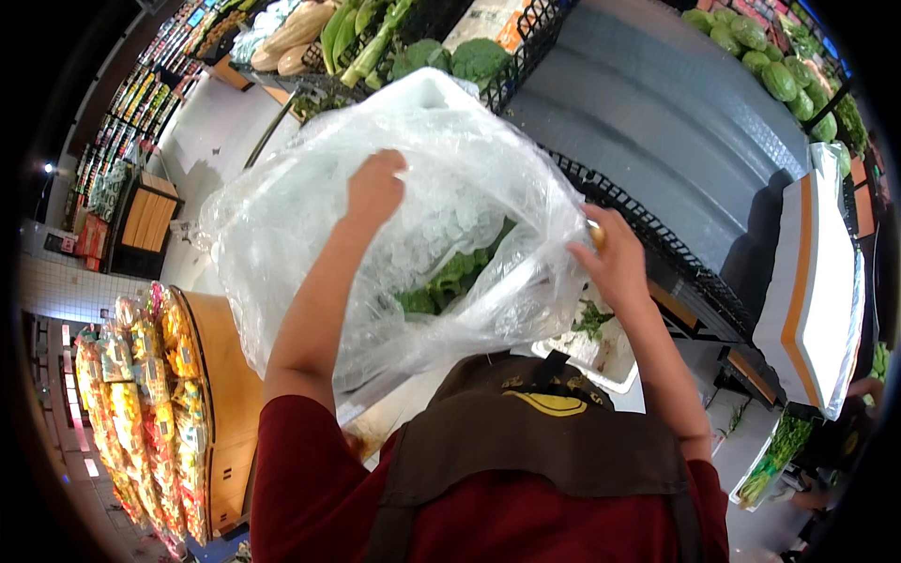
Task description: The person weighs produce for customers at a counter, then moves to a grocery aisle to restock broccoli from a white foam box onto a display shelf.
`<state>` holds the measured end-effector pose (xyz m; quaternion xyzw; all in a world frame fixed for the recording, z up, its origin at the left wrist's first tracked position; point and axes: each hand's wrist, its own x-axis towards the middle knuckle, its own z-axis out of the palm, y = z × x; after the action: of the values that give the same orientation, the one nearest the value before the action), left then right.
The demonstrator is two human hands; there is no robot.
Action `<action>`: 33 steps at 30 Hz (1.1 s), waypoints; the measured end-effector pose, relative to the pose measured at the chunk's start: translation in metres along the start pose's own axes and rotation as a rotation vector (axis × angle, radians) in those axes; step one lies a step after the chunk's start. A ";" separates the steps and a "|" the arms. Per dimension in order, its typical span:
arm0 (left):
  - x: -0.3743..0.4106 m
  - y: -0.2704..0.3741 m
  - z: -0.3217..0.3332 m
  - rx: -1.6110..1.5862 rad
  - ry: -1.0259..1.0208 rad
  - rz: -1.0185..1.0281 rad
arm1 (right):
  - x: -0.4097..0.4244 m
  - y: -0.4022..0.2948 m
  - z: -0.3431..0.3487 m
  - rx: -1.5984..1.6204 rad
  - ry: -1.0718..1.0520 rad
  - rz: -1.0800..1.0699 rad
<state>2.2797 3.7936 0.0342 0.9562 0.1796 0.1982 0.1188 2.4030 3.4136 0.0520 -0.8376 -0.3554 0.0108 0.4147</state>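
Observation:
A large clear plastic bag [303,176] is spread open before me, lining a white foam box [429,79] whose far corner shows. Inside lie crushed ice [429,218] and green leafy vegetables [450,278], partly covered by the ice and plastic. My left hand [376,186] is over the bag with its fingers curled; whether it pinches the film is hidden. At the bag's right edge, my right hand [612,253] grips the gathered plastic between thumb and fingers. Something small and gold-coloured [597,235] shows at that hand.
Broccoli [482,60] and other vegetables sit beyond the box. A grey display shelf [654,105] with black mesh edging extends right. Another foam box [809,295] stands tilted there. Packaged goods [151,394] fill a rounded stand at left. A person's arm [809,500] shows at lower right.

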 end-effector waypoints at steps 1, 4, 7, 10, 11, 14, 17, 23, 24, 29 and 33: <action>0.016 -0.016 -0.010 0.037 0.075 0.051 | 0.023 -0.011 0.008 -0.115 -0.011 -0.070; 0.076 -0.040 -0.035 0.123 -0.028 0.130 | 0.079 -0.011 0.046 -0.274 -0.147 -0.057; 0.148 -0.082 -0.042 0.056 -0.005 0.129 | 0.137 0.015 0.066 -0.399 -0.160 0.014; 0.202 -0.051 -0.032 -0.633 -0.240 -0.203 | 0.173 0.060 0.052 -0.063 0.031 0.247; 0.202 -0.065 -0.034 -0.539 -0.323 -0.184 | 0.180 0.068 0.046 -0.046 0.011 0.243; 0.202 -0.093 -0.035 -0.389 -0.323 -0.159 | 0.176 0.096 0.019 0.093 -0.034 0.475; 0.155 -0.091 -0.073 -0.095 0.030 -0.037 | 0.159 0.100 -0.001 -0.117 0.224 0.104; -0.042 -0.006 -0.090 -0.308 -0.719 0.303 | 0.108 -0.056 0.061 0.272 -0.396 -0.046; -0.070 0.002 -0.091 -0.169 -0.759 0.367 | 0.102 -0.065 0.081 0.293 -0.519 -0.078; -0.159 0.021 -0.161 0.076 -0.975 0.042 | 0.073 -0.086 0.146 0.170 -0.717 -0.277; -0.231 0.045 -0.232 0.213 -0.763 -0.331 | 0.055 -0.097 0.164 0.176 -0.899 -0.201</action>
<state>1.9974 3.6989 0.1777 0.9263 0.2931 -0.2111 0.1074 2.3359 3.5988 0.0279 -0.6731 -0.5767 0.3624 0.2881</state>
